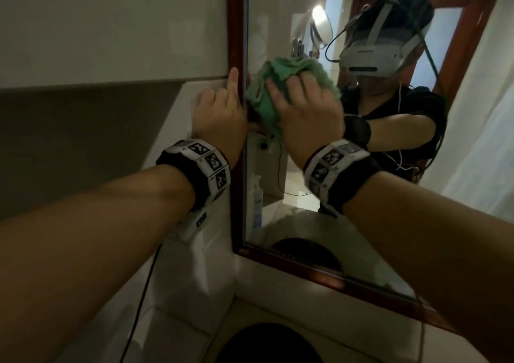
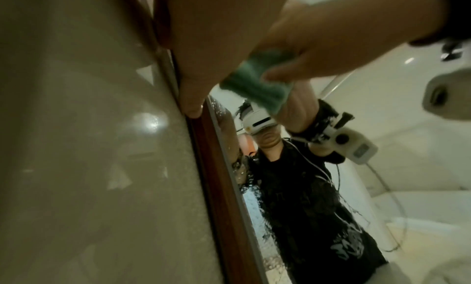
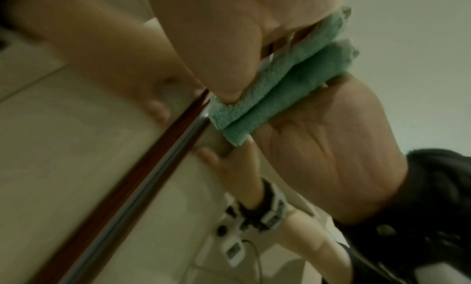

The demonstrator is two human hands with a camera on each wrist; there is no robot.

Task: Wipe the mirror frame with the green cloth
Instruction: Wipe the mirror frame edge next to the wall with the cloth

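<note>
The mirror has a dark red-brown wooden frame (image 1: 236,29) (image 2: 216,187) (image 3: 127,177). My right hand (image 1: 306,109) (image 3: 216,36) grips a bunched green cloth (image 1: 261,98) (image 2: 254,87) (image 3: 280,70). It presses the cloth against the glass just right of the frame's left upright, about halfway up. My left hand (image 1: 219,112) rests on the wall and that upright, right beside the cloth. Its index finger (image 1: 233,79) (image 2: 188,87) lies straight along the wood. It holds nothing. The glass reflects both hands and the cloth.
Glossy wall tiles (image 1: 111,29) run left of the mirror. A round black basin (image 1: 269,343) sits in the pale counter below the frame's bottom rail (image 1: 333,279). A thin cable (image 1: 144,293) hangs from my left wrist. The glass reflects a pump bottle (image 1: 257,204).
</note>
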